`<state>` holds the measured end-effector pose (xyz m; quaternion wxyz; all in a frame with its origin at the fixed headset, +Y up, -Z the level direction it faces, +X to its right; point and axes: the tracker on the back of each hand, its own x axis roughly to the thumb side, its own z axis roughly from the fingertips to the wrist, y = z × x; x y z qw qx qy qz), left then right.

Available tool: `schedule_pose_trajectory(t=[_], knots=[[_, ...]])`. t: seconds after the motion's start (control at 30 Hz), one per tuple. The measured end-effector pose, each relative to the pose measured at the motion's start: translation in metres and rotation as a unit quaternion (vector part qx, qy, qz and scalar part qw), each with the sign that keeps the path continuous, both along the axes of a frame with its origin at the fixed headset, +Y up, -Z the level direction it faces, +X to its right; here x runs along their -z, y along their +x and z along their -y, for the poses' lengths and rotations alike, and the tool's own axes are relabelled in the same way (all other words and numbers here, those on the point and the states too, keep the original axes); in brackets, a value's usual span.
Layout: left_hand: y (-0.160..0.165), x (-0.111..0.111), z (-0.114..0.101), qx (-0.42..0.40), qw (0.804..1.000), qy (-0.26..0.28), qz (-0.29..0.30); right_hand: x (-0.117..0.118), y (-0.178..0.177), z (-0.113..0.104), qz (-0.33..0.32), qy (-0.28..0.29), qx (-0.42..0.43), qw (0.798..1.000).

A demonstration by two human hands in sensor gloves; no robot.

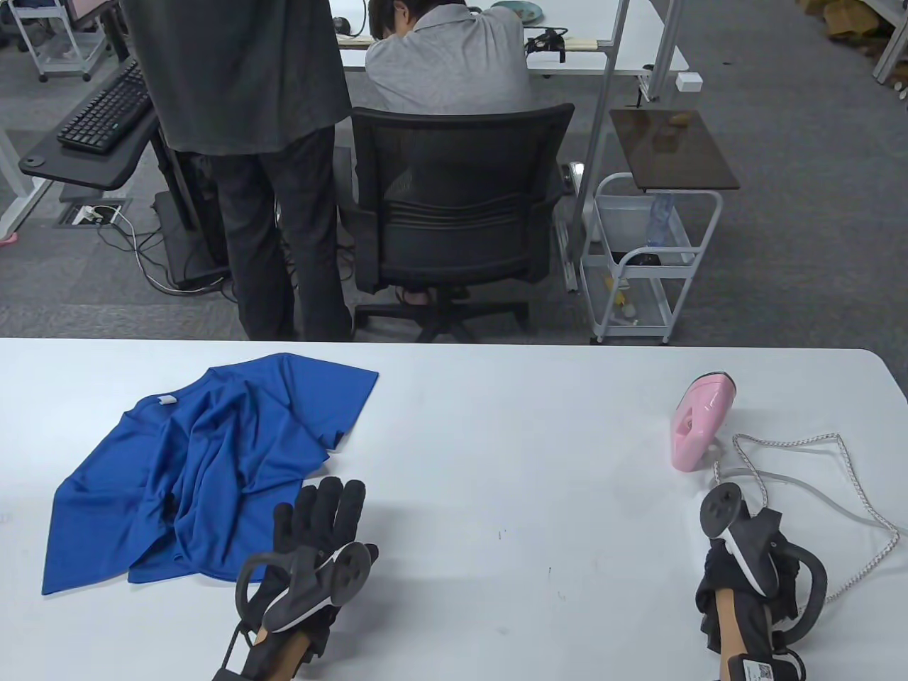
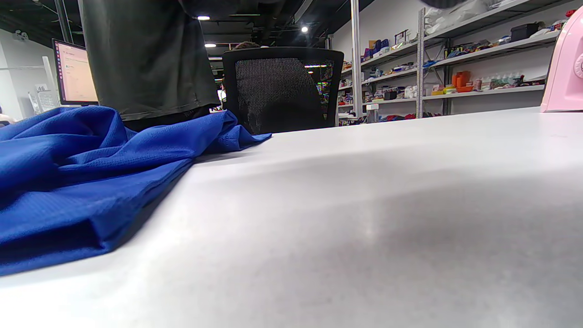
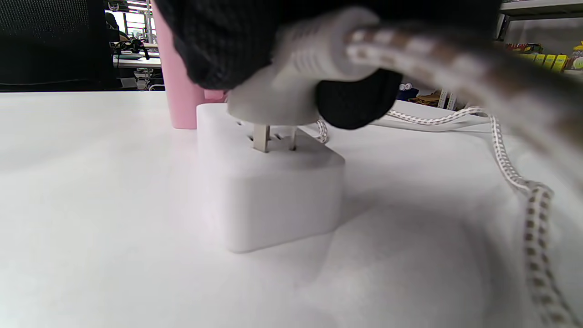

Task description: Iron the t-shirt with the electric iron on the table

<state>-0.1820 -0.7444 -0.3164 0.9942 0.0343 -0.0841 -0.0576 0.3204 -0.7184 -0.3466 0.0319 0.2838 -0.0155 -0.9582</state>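
While two people busy themselves at a desk behind, the table view shows a white tabletop [image 1: 496, 425] with a crumpled blue t-shirt [image 1: 191, 461] at about nine o'clock and a pink iron [image 1: 699, 422] standing on end at about three o'clock. From the iron a braided cord [image 1: 844, 482] loops toward the right hand [image 1: 738, 567] at five o'clock. At seven o'clock the left hand [image 1: 319, 528] lies flat with fingers straight, released, its fingertips just beside the shirt's hem.

Seen from the left wrist, the t-shirt [image 2: 68, 182] is heaped at nine o'clock and the iron [image 2: 567, 68] peeks in at two o'clock; no fingers show.

Seen from the right wrist, gloved fingers [image 3: 227, 41] pinch a white plug [image 3: 291, 86], its prongs partly in a white socket block [image 3: 268, 200], the iron [image 3: 182, 91] just behind at eleven o'clock.
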Motion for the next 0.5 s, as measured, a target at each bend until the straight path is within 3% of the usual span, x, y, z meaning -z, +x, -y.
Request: schedule_pose_trajectory(t=[0.1, 0.13, 0.2, 0.5], knots=[[0.000, 0.000, 0.000, 0.001, 1.000, -0.001, 0.000, 0.001, 0.001, 0.003, 0.004, 0.013, -0.003, 1.000], [0.000, 0.000, 0.000, 0.002, 1.000, -0.001, 0.000, 0.004, 0.003, 0.013, 0.002, -0.013, 0.011, 1.000], [0.000, -0.001, 0.000, 0.005, 1.000, 0.001, 0.000, 0.004, 0.004, 0.014, -0.002, 0.003, -0.009, 1.000], [0.000, 0.000, 0.000, 0.003, 1.000, -0.003, -0.003, 0.001, 0.002, 0.014, 0.006, -0.025, -0.010, 1.000]])
